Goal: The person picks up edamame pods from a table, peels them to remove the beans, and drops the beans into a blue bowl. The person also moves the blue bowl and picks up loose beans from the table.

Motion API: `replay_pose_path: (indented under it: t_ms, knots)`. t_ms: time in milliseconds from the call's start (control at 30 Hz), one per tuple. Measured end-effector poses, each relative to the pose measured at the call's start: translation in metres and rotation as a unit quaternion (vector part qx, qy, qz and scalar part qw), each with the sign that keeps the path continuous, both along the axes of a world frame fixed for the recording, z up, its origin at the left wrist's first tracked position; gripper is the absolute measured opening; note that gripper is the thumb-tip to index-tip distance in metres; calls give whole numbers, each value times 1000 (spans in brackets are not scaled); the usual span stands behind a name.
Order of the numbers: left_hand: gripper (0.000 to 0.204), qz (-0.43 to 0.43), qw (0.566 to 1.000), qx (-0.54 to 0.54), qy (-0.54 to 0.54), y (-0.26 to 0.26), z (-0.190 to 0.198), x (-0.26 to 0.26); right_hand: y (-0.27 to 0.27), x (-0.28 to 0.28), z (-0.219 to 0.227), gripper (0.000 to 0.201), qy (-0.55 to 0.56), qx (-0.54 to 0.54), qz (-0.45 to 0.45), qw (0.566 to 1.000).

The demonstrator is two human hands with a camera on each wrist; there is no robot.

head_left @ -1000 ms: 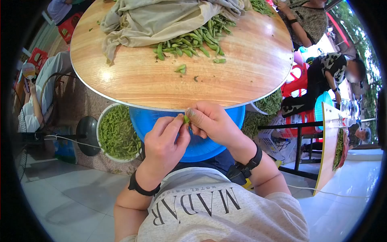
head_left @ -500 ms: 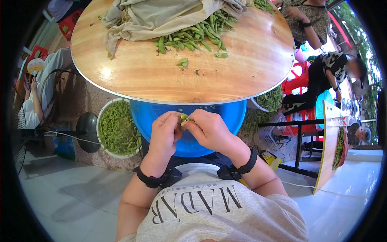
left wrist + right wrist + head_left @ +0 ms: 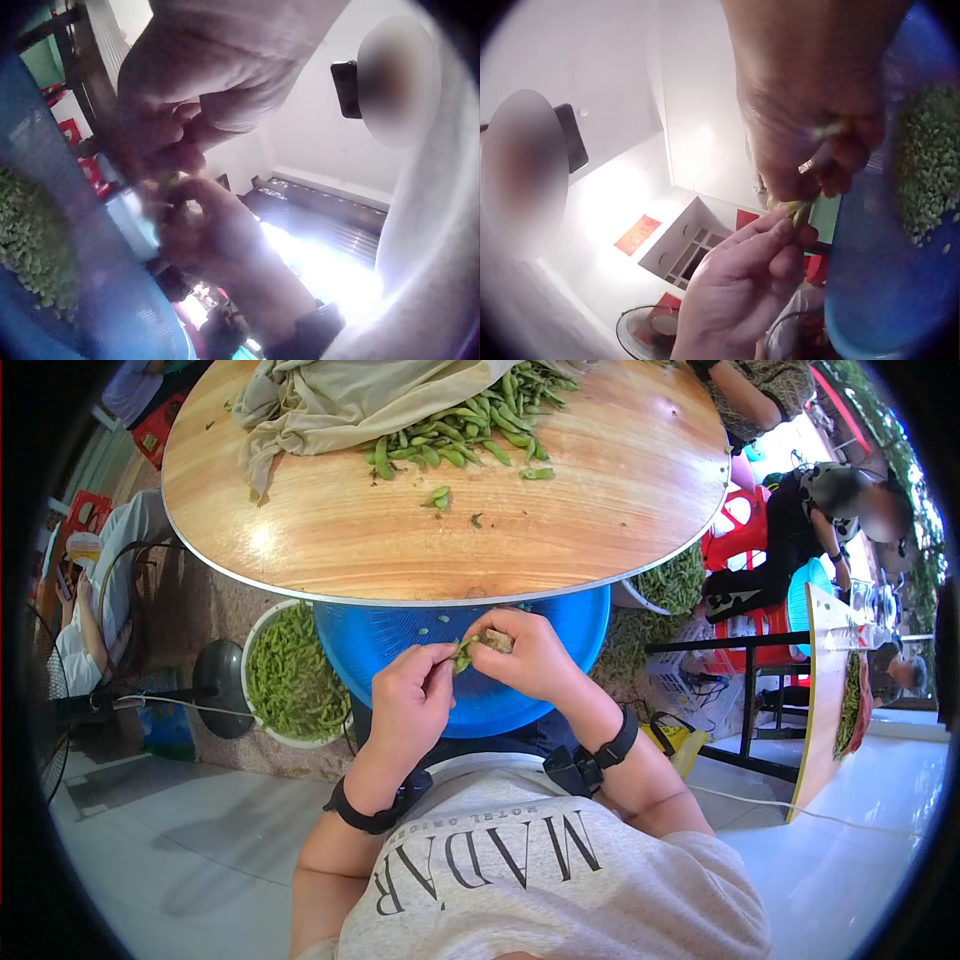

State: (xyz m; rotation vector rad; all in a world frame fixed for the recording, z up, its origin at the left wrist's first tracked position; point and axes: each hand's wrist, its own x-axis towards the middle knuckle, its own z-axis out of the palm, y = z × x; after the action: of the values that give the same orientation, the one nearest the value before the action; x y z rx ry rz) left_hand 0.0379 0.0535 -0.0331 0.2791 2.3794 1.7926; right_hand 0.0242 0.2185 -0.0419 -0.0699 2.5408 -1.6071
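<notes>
A green soybean pod (image 3: pixel 461 657) sits between the fingertips of both hands, above a large blue basin (image 3: pixel 400 710). The left hand (image 3: pixel 415 685) pinches the pod's left side with thumb and forefinger. From the other side, the right hand (image 3: pixel 528 655) grips it with bent fingers; a brownish patch shows at its thumb. In the right wrist view the pod (image 3: pixel 799 211) looks split, and a pale green bit (image 3: pixel 829 130) shows among the right hand's fingers. Shelled beans (image 3: pixel 932 161) lie in the basin below.
A wooden table (image 3: pixel 400 550) stands in front, bearing a pile of pods (image 3: pixel 455 435) partly under a beige cloth (image 3: pixel 340 410). At the left is a white tub of pods (image 3: pixel 297 675). Another tub of greens (image 3: pixel 670 585) stands at right, near a seated person (image 3: pixel 790 560).
The head view has tipped down, so the table sits higher in frame. The hands have come back from the table edge to over the basin, the pod staying between their fingertips.
</notes>
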Motion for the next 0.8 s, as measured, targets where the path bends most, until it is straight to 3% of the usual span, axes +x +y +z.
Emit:
replay_pose_path:
  t_ms: [67, 100, 200, 300, 433, 533, 633, 667, 700, 800]
  knots:
    - [16, 36, 998, 25, -45, 1, -2, 1, 1, 0, -12, 21, 98, 101, -17, 990]
    - [18, 54, 996, 39, -68, 1, -3, 1, 0, 3, -9, 21, 95, 92, -15, 991]
    - [21, 55, 997, -33, 41, 2, -11, -1, -5, 14, 14, 19, 120, 45, 7, 992]
    - [21, 63, 988, 129, -50, 7, -5, 0, -7, 14, 15, 19, 5, -68, 7, 998]
    - [21, 52, 970, 219, -89, 13, 8, 0, 1, 11, 25, 21, -100, -155, 22, 983]
    - [20, 40, 991, 130, -16, 14, -4, 5, 3, 7, 25, 24, -108, -69, 42, 991]
    - [15, 72, 994, 25, 73, 9, -4, 9, 4, 6, 16, 26, -36, 47, 55, 997]
    - [14, 75, 992, -20, 98, -4, -5, 5, 5, 8, 14, 24, 85, 101, 70, 989]
    - [12, 78, 987, -66, 122, -17, -6, 2, 7, 9, 18, 23, 91, 119, 85, 985]
    - [11, 191, 965, -151, 93, -68, -11, -6, 23, 1, 49, 16, 110, 166, 144, 970]
